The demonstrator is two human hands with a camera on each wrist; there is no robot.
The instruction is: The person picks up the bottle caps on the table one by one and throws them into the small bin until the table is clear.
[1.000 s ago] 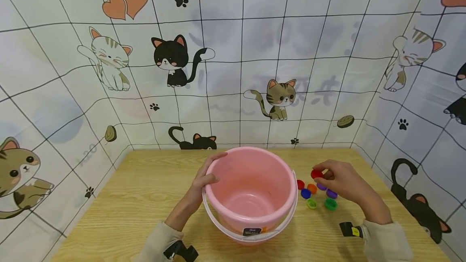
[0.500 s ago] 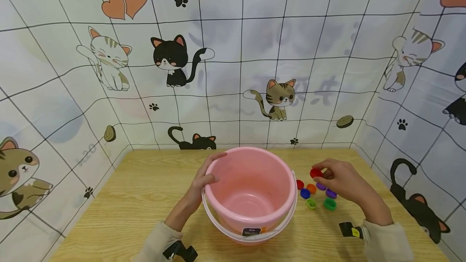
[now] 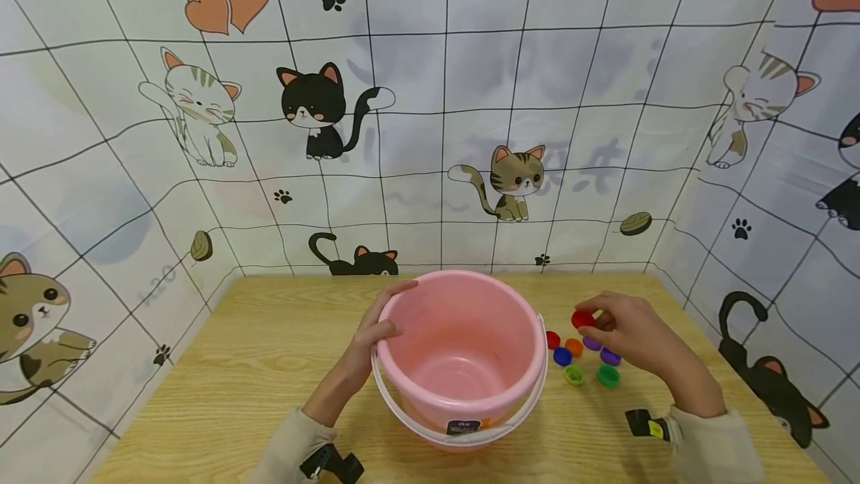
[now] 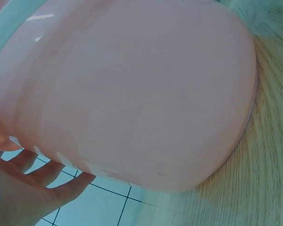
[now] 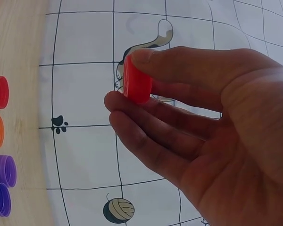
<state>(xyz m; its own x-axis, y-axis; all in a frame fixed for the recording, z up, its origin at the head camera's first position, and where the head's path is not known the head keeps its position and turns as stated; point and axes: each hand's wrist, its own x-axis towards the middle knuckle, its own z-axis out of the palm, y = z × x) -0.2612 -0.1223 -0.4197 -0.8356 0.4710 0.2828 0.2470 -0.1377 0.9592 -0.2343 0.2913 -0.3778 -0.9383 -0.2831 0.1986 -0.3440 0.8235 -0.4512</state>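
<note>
A pink bucket [image 3: 463, 342] stands on the wooden table, tilted toward the head camera so its bare inside shows. My left hand [image 3: 375, 334] grips its left rim, thumb over the edge; in the left wrist view the fingers [image 4: 68, 188] lie along the outer wall. Its white handle [image 3: 430, 435] hangs down at the front. To the right of the bucket, my right hand [image 3: 625, 331] pinches a red bottle cap [image 5: 137, 82] between thumb and fingers, above the other caps.
Several loose caps lie right of the bucket: a red cap [image 3: 552, 340], an orange cap [image 3: 574, 348], a blue cap [image 3: 562, 356], a yellow-green cap [image 3: 573, 375], a green cap [image 3: 608, 376] and purple caps [image 3: 611, 356]. Cat-print sheeting [image 3: 410, 133] encloses the table [image 3: 269, 364].
</note>
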